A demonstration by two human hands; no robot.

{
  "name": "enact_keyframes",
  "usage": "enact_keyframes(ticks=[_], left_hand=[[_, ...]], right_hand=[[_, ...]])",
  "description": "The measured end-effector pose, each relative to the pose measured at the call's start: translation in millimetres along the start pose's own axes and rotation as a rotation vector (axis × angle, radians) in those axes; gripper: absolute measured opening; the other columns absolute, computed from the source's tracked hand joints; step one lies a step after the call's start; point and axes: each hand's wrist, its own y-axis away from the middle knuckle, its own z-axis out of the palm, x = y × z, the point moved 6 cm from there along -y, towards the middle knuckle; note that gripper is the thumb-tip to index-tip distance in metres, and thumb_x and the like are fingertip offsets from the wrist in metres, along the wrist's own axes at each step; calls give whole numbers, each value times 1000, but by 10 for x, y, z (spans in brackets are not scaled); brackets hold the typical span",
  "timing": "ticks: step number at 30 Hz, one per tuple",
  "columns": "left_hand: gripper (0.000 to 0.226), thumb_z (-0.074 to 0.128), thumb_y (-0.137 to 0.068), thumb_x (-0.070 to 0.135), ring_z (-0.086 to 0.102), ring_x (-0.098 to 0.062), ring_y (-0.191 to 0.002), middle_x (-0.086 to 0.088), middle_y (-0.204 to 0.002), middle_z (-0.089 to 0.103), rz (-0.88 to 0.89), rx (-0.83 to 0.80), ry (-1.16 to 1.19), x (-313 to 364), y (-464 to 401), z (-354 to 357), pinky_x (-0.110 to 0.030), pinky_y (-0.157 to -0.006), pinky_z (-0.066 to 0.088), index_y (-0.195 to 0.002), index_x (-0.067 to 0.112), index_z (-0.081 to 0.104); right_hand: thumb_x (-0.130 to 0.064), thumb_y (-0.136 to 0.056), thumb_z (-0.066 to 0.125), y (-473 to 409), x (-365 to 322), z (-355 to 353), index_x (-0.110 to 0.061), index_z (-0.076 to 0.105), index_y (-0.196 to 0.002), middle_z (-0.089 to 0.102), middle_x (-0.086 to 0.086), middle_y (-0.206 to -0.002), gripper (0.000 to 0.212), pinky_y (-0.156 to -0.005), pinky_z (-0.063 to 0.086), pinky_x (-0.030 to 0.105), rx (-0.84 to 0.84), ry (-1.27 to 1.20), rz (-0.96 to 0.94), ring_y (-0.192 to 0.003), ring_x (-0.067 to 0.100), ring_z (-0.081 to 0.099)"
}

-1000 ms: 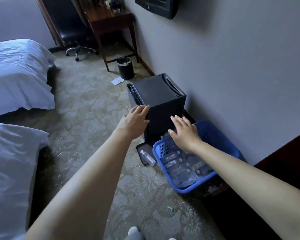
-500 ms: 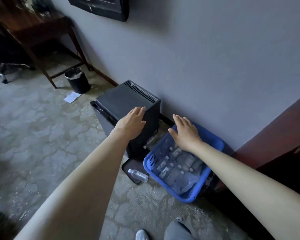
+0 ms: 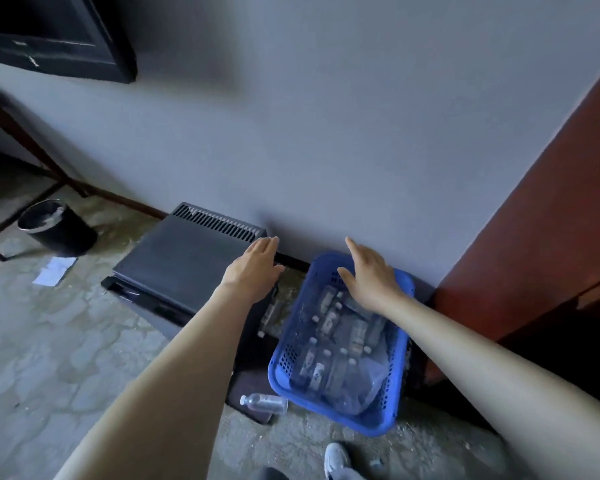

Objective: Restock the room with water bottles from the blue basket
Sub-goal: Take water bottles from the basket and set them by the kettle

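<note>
Change: the view has swung rightward and down since a second ago; beds and chair gone from sight, blue basket (image 3: 340, 344) now nearer centre. Both hands remain empty, so, by judgement, no bottle has been taken yet and the reach is only beginning.

Left hand (image 3: 255, 268): fingers straight, holding nothing, over the right edge of the black mini-fridge (image 3: 184, 258).

Loose bottle (image 3: 264, 403): lying on the floor just beside the basket's near-left corner.

Water bottles (image 3: 329, 348): lying in the basket, below the right hand.

Right hand (image 3: 369, 275): fingers extended, empty, above the basket's far end.
</note>
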Motion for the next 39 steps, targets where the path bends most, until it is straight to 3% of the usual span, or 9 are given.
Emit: enact_keyframes(ticks=[4,7,13,16,19,22,25,31,39], left_hand=[[55,43,-99,22,19,-17,-145,-2,-155,23,119,-50,-24,95,-314,81,-39,-108,34,-149,13,22],[43,43,-98,16,28,-22,-140,-9,-147,35,209,-63,-46,116,-536,112,-42,-106,37,-139,6,36],[38,41,-98,13,35,-26,-134,-12,-140,43,367,-58,-89,49,-705,396,-41,-101,36,-135,6,41],[27,43,-91,1,48,-32,-118,-15,-123,51,406,-88,-143,-33,-654,696,-40,-89,40,-115,2,55],[23,45,-85,-6,50,-34,-111,-16,-116,52,419,-131,-155,-115,-692,930,-40,-84,41,-104,0,57],[34,44,-91,1,44,-31,-124,-13,-131,48,425,-137,-82,-169,-837,1209,-41,-92,40,-124,6,52],[52,41,-97,9,28,-25,-140,-6,-149,32,437,-137,-54,-225,-973,1621,-41,-103,35,-147,15,28],[54,39,-99,15,13,-21,-147,-4,-157,18,425,-158,-65,-388,-1071,2683,-39,-111,28,-150,16,19],[52,44,-97,10,16,-19,-145,-3,-154,22,429,-151,-61,-495,-1256,4051,-35,-110,29,-145,14,26]], right_hand=[[-36,-100,36,-52,52,24,-20,6,-151,21,6,-157,62,-113,28,49,44,-39,56,-144,24,22],[-33,-100,38,-59,99,61,-20,7,-151,26,7,-155,62,-112,29,49,97,-73,160,-142,25,26],[-29,-98,42,12,35,325,-16,15,-150,28,9,-154,60,-112,28,48,268,-165,380,-142,26,26],[-27,-97,43,76,1,670,-12,21,-149,26,11,-155,58,-114,25,44,293,-183,428,-144,27,23],[-26,-98,41,129,75,954,-10,25,-148,28,9,-155,55,-116,23,40,302,-227,485,-144,24,24],[-26,-98,42,110,253,1210,-10,24,-148,29,7,-155,55,-117,23,39,305,-267,505,-144,22,25],[-25,-98,43,53,493,1553,-10,23,-149,27,6,-156,57,-118,22,37,325,-278,526,-145,20,23],[-25,-98,45,-18,998,2509,-9,22,-148,25,6,-156,58,-117,18,30,298,-287,543,-144,20,23],[-23,-98,45,-250,1712,3617,-11,24,-148,28,4,-155,56,-114,22,30,295,-346,565,-143,19,25]])
